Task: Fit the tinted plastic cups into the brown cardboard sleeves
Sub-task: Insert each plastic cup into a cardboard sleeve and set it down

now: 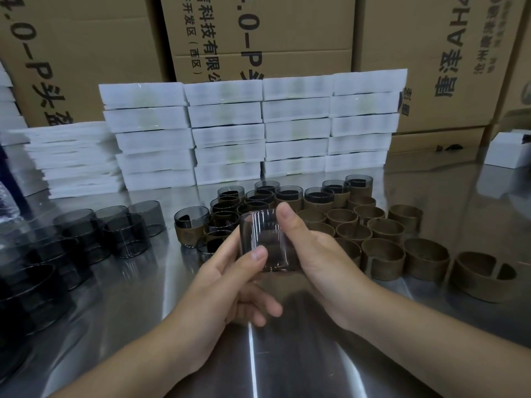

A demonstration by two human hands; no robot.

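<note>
Far L on the steel table (138,282): loose tinted cups (86,234) w/o sleeves, bunched close, some stacked. Behind them is a pile of white foam sheets (71,156), then four stacks of white foam-wrapped packs (230,133), w/ printed cardboard cartons (287,33) at the back.

Centre: left hand (227,282) and right hand (313,254) both grip one tinted plastic cup (264,239), held tilted above the table. The L thumb presses on its near wall w/ the L fingers curled beneath. One R digit lies over the far top edge and the rest of the R hand wraps its R side. A brown band shows at the cup's near end — can't tell if it's a sleeve seated on it.

Just beyond the hands is a cluster of sleeved cups (316,196), upright and touching. To the R are rows of empty brown cardboard sleeves (382,254), upright, several showing a gap in the wall. Far R — a small white box (505,150).
</note>
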